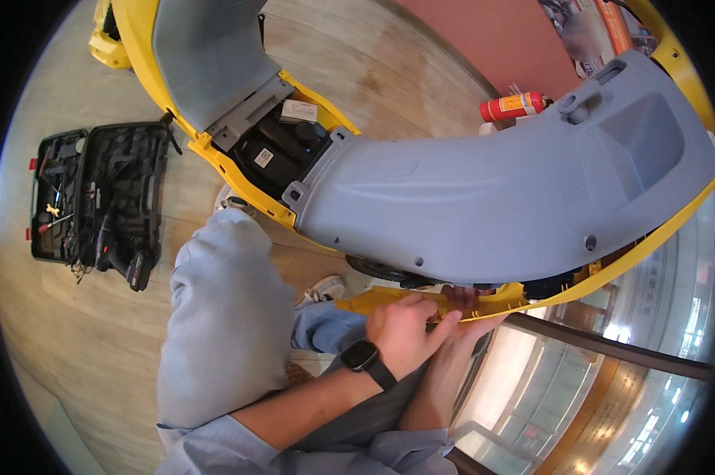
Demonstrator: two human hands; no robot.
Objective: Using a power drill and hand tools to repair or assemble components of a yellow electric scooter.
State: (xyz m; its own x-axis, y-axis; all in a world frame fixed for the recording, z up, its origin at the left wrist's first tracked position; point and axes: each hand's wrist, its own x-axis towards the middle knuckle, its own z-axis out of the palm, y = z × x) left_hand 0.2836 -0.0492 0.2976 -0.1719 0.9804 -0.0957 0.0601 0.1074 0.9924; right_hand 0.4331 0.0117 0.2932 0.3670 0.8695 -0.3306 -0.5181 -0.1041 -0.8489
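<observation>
A yellow side panel (551, 301) runs along the near edge of a scooter's grey plastic inner cover (437, 198) and stands apart from it at its lower end. My left hand (405, 326), below a black wristwatch, is closed over the panel's edge, its thumb lying along the rim. Just to its right my right hand (478, 326) comes up from underneath against the panel's outer side. Fingertips show inside the gap between panel and cover, apparently the right hand's; the panel hides the rest of them. Small clips line the panel's inner edge.
An open black tool case (124, 194) with a cordless drill (112, 245) lies on the wooden floor at left. The raised grey seat base (207, 59) exposes a compartment with a white box (299, 111). Beyond the scooter is a red fire extinguisher (514, 106); glass stands at right.
</observation>
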